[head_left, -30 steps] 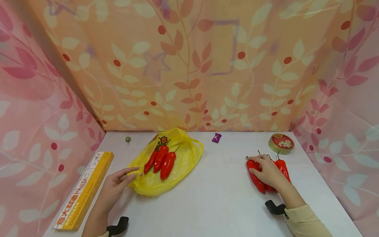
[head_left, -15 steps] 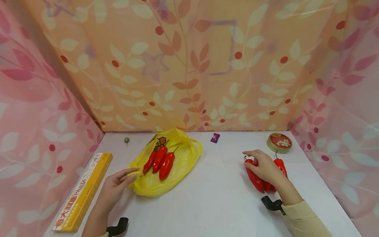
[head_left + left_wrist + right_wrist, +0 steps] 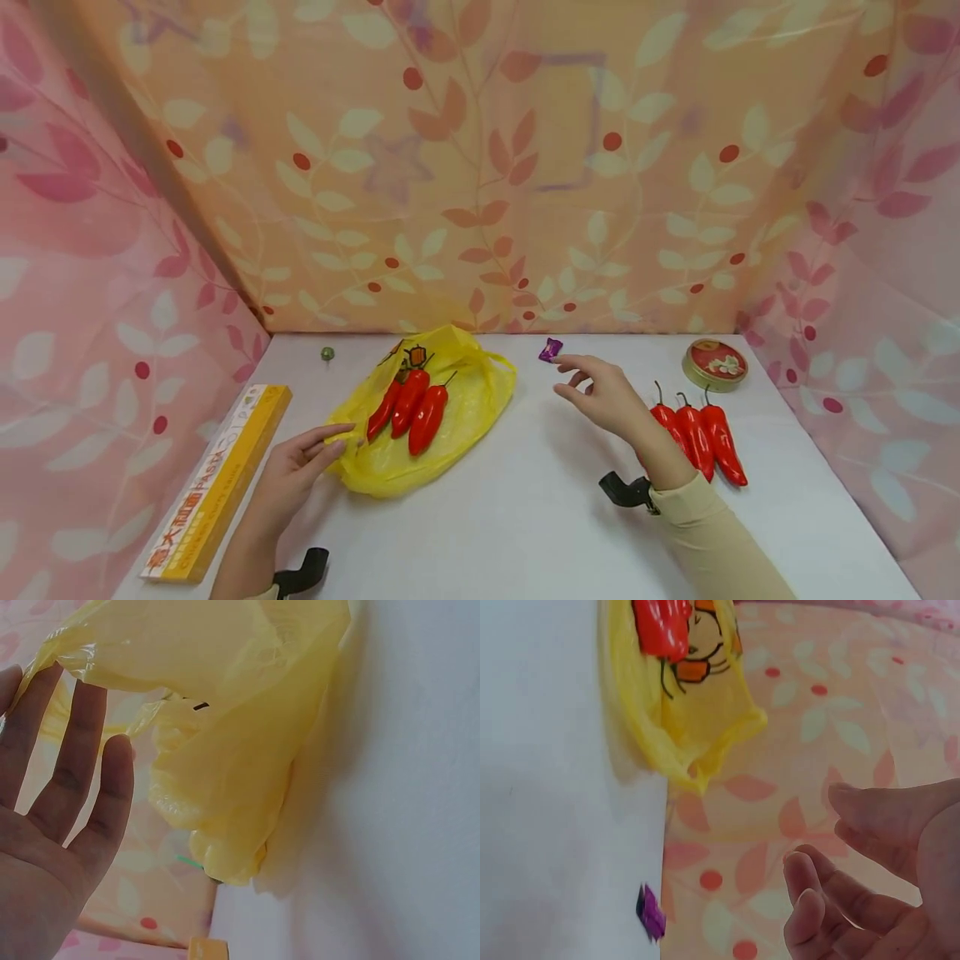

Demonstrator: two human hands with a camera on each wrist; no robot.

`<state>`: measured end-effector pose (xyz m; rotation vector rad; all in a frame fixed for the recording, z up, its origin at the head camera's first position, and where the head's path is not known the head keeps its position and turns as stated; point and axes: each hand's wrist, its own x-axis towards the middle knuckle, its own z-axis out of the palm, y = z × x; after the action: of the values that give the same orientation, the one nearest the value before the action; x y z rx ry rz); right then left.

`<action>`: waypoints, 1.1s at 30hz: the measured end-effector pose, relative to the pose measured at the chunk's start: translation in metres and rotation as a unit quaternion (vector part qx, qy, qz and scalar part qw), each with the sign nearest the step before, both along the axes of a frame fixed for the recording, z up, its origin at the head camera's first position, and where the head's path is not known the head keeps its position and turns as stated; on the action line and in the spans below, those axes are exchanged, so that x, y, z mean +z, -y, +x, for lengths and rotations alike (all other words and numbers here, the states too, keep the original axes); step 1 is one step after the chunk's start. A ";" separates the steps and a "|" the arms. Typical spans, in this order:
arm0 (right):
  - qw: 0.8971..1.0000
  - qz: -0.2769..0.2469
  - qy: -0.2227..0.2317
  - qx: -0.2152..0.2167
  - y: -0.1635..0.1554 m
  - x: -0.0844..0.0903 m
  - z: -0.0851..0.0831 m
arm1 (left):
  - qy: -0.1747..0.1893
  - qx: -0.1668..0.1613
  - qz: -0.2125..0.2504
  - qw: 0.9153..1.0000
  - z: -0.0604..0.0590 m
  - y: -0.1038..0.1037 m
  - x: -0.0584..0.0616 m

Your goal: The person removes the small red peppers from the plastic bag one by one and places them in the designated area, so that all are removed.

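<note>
Three red peppers (image 3: 408,406) lie on a yellow plastic bag (image 3: 465,408) left of the table's middle. My left hand (image 3: 311,454) lies at the bag's near-left edge with straight fingers (image 3: 71,765) touching the plastic (image 3: 240,750). Three more red peppers (image 3: 701,433) lie side by side on the table at the right. My right hand (image 3: 596,387) hovers left of them, holding nothing, its fingers (image 3: 825,915) loosely bent. A purple wrapped candy (image 3: 549,349) lies just beyond its fingertips, also in the right wrist view (image 3: 651,911).
A long yellow pasta box (image 3: 217,479) lies along the table's left edge. A round red tin (image 3: 715,364) stands at the back right, and a small green object (image 3: 327,353) at the back left. Patterned fabric walls enclose the white table (image 3: 540,517) on three sides.
My right hand has let go of the peppers on the right and moved left and away, toward the purple candy. All three peppers there now show. The left hand has stayed put.
</note>
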<state>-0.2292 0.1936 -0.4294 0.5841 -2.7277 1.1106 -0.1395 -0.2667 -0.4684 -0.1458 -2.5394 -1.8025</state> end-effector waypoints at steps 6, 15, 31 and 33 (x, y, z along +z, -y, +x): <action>0.999 -0.013 0.030 0.042 0.025 0.001 -0.004 | 0.002 0.002 0.007 1.000 0.000 -0.004 0.002; 0.991 -0.047 0.090 0.083 0.067 -0.003 -0.020 | 0.010 0.005 0.008 1.000 -0.001 -0.008 0.004; 0.975 -0.074 0.181 0.102 0.134 -0.040 -0.055 | 0.014 0.011 0.009 1.000 0.001 -0.007 0.005; 0.974 -0.066 0.189 0.102 0.142 -0.045 -0.058 | 0.018 0.012 0.010 1.000 0.002 -0.007 0.005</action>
<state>-0.2870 0.0519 -0.4744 0.7116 -2.9215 1.5872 -0.1376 -0.2595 -0.4629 -0.0813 -2.5342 -1.8392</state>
